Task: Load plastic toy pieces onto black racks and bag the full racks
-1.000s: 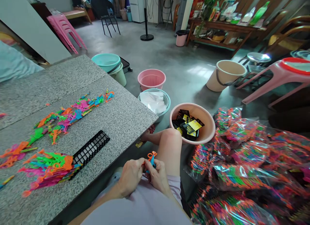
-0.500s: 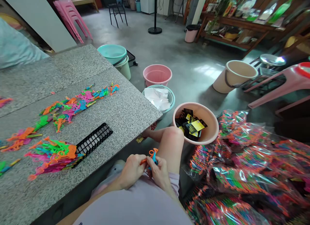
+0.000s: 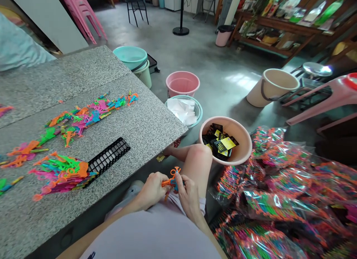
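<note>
Above my lap, both hands are on a small orange-and-blue plastic toy (image 3: 173, 181) with an orange ring at its top. The fingers of my left hand (image 3: 154, 187) pinch its orange end. Around the blue part, my right hand (image 3: 190, 195) is closed from the other side, its thumb up along the toy. On the stone-topped table (image 3: 150, 132) to my left lies a black slotted tray (image 3: 110, 156). A dense bunch of similar bright plastic toys (image 3: 65, 173) covers its near end. More loose toys (image 3: 92, 115) lie in a scattered row farther back.
Beyond my knee stands a peach tub (image 3: 242, 136) holding black trays with yellow cards. Clear bags of colourful toys (image 3: 290, 184) are heaped on the floor at right. A pink basin (image 3: 182, 82), a basin with white plastic bags (image 3: 185, 112) and a beige bucket (image 3: 275, 86) stand farther off.
My hands have moved slightly apart, and more of the toy's orange and blue parts shows between them. The right thumb has straightened upward. The view has shifted a little.
</note>
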A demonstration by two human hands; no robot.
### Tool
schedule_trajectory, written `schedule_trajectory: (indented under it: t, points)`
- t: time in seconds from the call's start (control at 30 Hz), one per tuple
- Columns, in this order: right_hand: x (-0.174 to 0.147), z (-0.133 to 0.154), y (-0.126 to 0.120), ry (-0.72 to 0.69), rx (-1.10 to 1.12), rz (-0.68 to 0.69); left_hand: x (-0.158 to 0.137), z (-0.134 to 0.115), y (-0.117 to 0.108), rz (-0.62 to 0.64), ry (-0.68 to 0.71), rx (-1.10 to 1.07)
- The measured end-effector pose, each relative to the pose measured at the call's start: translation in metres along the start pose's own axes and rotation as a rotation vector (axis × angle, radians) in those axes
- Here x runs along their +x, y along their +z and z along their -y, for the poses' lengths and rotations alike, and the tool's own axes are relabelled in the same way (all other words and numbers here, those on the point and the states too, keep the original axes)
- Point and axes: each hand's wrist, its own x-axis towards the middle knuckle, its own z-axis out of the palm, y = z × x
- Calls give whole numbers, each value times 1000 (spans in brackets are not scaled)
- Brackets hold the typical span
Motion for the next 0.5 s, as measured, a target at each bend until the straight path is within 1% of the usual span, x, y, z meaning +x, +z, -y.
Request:
schedule_trajectory:
  t: [0.1, 0.17, 0.3, 0.37, 0.5]
  points:
    - [2, 0, -2, 31, -1, 44, 0, -3, 1, 11, 18, 39]
    - [4, 0, -2, 47, 25, 45, 0, -5, 2, 14, 38, 68]
    - [3, 1, 2, 5, 120, -77, 4, -6, 2, 3, 57, 125]
    - [0, 0, 4, 7, 155, -104, 6, -4, 2, -1, 50, 144]
    - [-4, -9, 3, 48, 124, -49, 7, -1, 6, -3, 16, 162]
